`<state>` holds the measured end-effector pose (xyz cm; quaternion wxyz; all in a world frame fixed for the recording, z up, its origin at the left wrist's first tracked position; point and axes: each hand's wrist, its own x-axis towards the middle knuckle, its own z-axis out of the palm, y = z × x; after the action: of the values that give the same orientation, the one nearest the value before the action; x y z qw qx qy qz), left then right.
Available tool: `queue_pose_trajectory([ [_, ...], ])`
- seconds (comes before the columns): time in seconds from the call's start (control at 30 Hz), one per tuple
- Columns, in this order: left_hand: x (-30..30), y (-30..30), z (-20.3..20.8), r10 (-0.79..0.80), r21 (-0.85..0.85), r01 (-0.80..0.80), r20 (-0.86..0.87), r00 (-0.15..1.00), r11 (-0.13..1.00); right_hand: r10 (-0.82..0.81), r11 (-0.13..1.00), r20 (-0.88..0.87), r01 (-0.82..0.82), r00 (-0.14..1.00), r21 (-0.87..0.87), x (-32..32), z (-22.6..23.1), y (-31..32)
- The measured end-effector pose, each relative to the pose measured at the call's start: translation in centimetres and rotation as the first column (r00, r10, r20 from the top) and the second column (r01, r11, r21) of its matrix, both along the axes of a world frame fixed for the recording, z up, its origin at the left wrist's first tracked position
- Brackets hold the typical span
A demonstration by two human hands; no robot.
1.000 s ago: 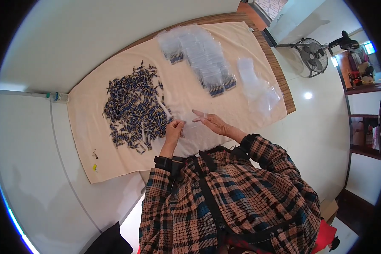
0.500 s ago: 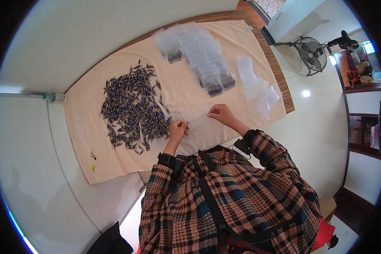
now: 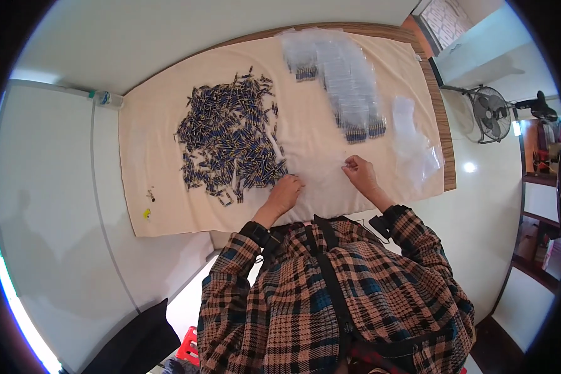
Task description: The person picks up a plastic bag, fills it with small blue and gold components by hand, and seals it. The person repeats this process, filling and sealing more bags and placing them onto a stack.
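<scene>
Beside the upper left corner of the pale cloth (image 3: 146,137) lies a clear bottle (image 3: 110,99); nearer the person are some tiny dark bits (image 3: 151,194) and a small yellow item (image 3: 146,214). Next comes a broad heap of small blue-and-gold pieces (image 3: 227,124), spread on the cloth to the left of both hands. Pieces lie looser along its fringe, so lifting from there should go cleaner than digging into the middle, where they cross one another. The left hand (image 3: 285,193) is just beside the heap's lower right edge, its fingers bent inward; whether they grasp a piece I cannot tell. A light touch would probably keep neighbouring pieces from scattering. The right hand (image 3: 361,176) is apart from the left, forefinger curved toward the thumb; whether anything clear is pinched there I cannot tell. Keeping it low and near the left would shorten the reach between them. Above it, overlapping clear bags (image 3: 349,81) show similar pieces at their lower ends; a careful sleeve would leave their rows in order. Farther right are flat clear bags (image 3: 411,143), likely best parted by an edge, then the surface's wood-grained rim (image 3: 445,143) and a black fan (image 3: 491,114), whose draught, if running, could lift thin film
</scene>
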<state>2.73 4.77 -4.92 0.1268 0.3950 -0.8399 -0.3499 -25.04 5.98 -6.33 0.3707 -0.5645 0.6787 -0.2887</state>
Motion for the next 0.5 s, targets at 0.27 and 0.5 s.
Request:
queue_pose_trajectory([
  [0.27, 4.5, -1.9, 2.0, 0.097, -0.348, 0.002, 0.269, 0.958, 0.937, 0.012, 0.94, -0.442, -0.161, 0.897, -0.301, 1.5, 2.7, -0.5],
  [0.5, 9.0, -1.8, 1.9, 0.486, -0.25, -0.448, 0.113, 0.867, 0.858, 0.198, 0.98, 0.143, -0.2, 0.97, -0.005, 6.6, 5.5, -1.9],
])
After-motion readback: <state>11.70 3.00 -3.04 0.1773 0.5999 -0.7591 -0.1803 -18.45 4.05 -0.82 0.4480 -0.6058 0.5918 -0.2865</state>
